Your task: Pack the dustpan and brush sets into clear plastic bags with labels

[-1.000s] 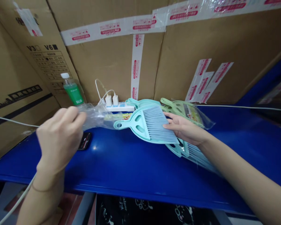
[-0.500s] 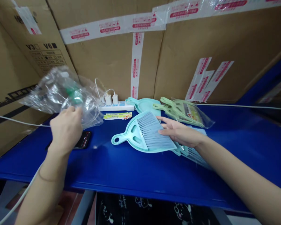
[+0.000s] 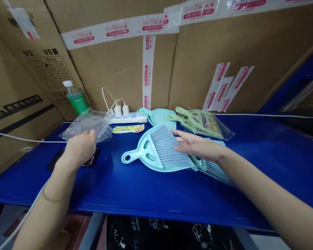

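My left hand (image 3: 80,147) is closed on the edge of a crumpled clear plastic bag (image 3: 97,121), over the left part of the table. A light-blue dustpan (image 3: 142,151) lies with its handle to the left. Face up in it rests a small brush (image 3: 167,147) with grey-blue bristles. My right hand (image 3: 195,144) lies against the bristles' right side, thumb and fingers stretched apart. Under its wrist are more light-blue pieces and another brush (image 3: 219,172), partly covered by my forearm.
Behind lie another light-blue dustpan (image 3: 160,116) and a green dustpan set (image 3: 198,121) in clear wrap. A power strip (image 3: 129,118) with chargers, a colourful wrapper (image 3: 129,128), a green-labelled bottle (image 3: 77,99) and a black phone (image 3: 54,161) are on the blue table (image 3: 114,194). Cardboard boxes (image 3: 112,69) stand behind.
My left hand has lowered with the plastic bag, which has sunk and collapsed, so the bottle and more of the phone now show. My right hand stays at the brush.
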A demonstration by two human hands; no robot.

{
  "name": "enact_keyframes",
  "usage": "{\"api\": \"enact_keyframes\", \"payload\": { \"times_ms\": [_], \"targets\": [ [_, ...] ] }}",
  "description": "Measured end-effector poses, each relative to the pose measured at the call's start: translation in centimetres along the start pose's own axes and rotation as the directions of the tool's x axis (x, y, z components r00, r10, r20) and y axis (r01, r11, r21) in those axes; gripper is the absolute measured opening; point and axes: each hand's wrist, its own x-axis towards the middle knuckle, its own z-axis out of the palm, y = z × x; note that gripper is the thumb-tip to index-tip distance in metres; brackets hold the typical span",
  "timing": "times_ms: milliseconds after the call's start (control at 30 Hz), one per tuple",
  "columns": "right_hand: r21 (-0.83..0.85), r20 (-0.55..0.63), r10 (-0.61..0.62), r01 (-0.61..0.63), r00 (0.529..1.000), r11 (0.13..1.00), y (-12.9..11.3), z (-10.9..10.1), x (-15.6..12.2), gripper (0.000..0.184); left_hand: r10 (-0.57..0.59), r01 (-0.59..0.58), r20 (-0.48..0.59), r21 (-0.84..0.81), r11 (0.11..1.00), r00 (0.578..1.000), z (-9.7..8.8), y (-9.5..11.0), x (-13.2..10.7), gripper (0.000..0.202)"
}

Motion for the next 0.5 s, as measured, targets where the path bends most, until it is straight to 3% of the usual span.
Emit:
{"api": "enact_keyframes", "payload": {
  "times_ms": [200,333,400,500],
  "targets": [
    [-0.137,0.023,-0.055,0.058,0.998,0.989,0.25,-0.14,-0.16,0.076,0.037,-0.037,0.042,-0.012,0.999,0.998,0.07,-0.38,-0.06,0.047],
    [-0.219,0.053,-0.074,0.084,0.996,0.972,0.27,-0.09,-0.27,0.076,0.1,-0.096,0.132,-0.033,0.995,0.986,0.08,-0.69,0.14,0.031],
    [-0.252,0.061,-0.089,0.102,0.994,0.962,0.28,-0.08,-0.29,0.074,0.098,-0.096,0.105,-0.024,0.995,0.99,0.04,-0.57,0.23,0.034],
    [-0.29,0.067,-0.115,0.129,0.991,0.948,0.34,-0.11,-0.29,0.07,0.077,-0.078,-0.036,-0.033,0.996,0.996,0.43,-0.28,0.65,0.042]
  ]
}}
